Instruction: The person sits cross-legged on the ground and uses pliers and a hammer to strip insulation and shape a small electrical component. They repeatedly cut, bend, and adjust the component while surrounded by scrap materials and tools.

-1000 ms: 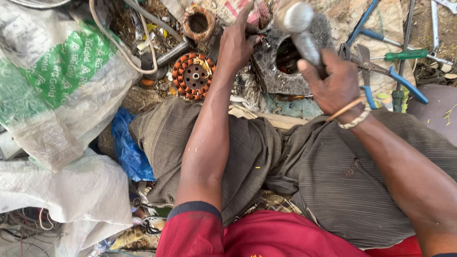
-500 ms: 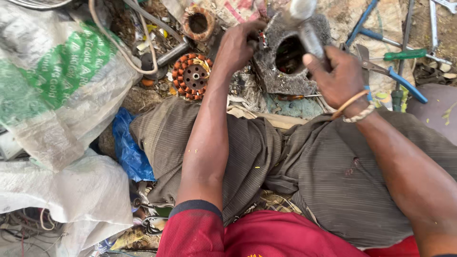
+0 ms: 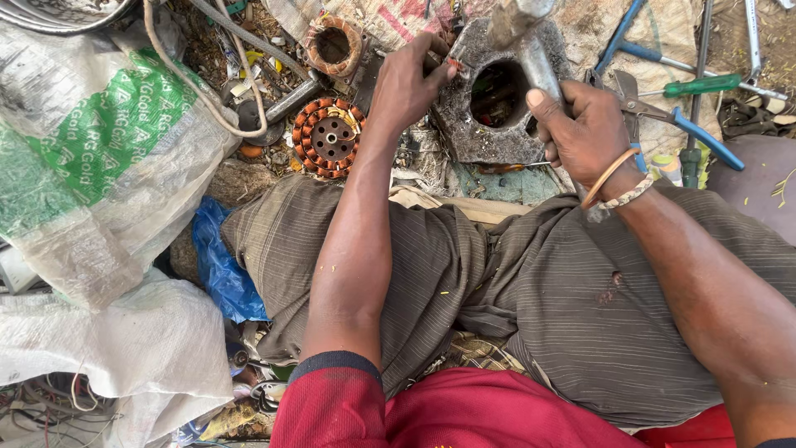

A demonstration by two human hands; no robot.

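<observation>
Hammer (image 3: 522,33) lower now, right hand (image 3: 584,137) clenched, beside pitted grey metal block (image 3: 485,104)

Metal housing (image 3: 489,116) ahead between hands – coil stator (image 3: 330,138) left of it, pliers (image 3: 663,112) right.

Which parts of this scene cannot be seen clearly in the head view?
- Hammer: its head is blurred and cut off by the top edge.
- Left hand: its fingertips are curled over the grey metal block, so anything it pinches is hidden.
- Hole in the block: too dark to tell what is inside.
- Right hand: it covers the lower hammer handle.
</observation>
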